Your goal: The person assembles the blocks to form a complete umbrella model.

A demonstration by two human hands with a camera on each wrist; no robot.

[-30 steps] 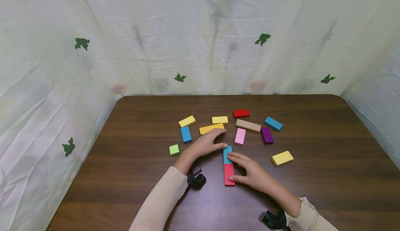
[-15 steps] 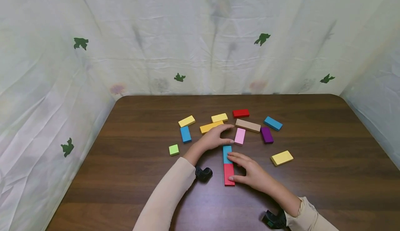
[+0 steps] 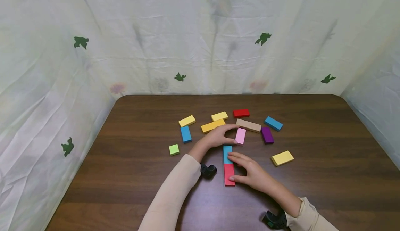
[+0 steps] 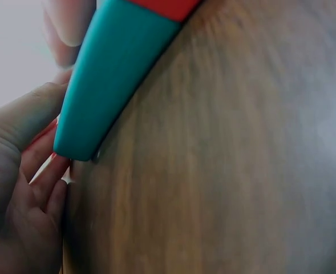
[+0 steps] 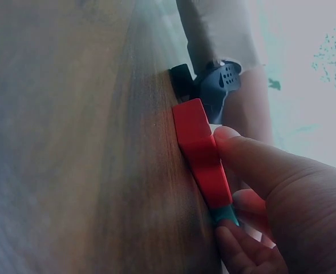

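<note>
Thumb and fingers of the left hand [image 3: 217, 136] reach to either side of the left end of a pink block [image 3: 240, 136], with fingertips right at its edge. Just below lie a light blue block [image 3: 227, 150] and a red block [image 3: 228, 172], end to end in one straight line. The right hand [image 3: 254, 172] rests its fingertips on the light blue block and its thumb on the red one. In the right wrist view, the thumb [image 5: 242, 151] touches the red block's edge. The left wrist view has the light blue block [image 4: 108, 74] beside the left hand [image 4: 13, 188].
Beyond the hands lie an orange block [image 3: 213, 125], a tan block [image 3: 248, 125], a red block [image 3: 241, 113], a purple block [image 3: 267, 135] and blue and yellow ones. A green cube [image 3: 174, 149] sits left, a yellow block [image 3: 282, 158] right, on the brown table [image 3: 125, 175].
The left hand has moved right from the light blue block's far end to the pink block. The orange block and the yellow block behind it have shifted slightly. The right hand stays put.
</note>
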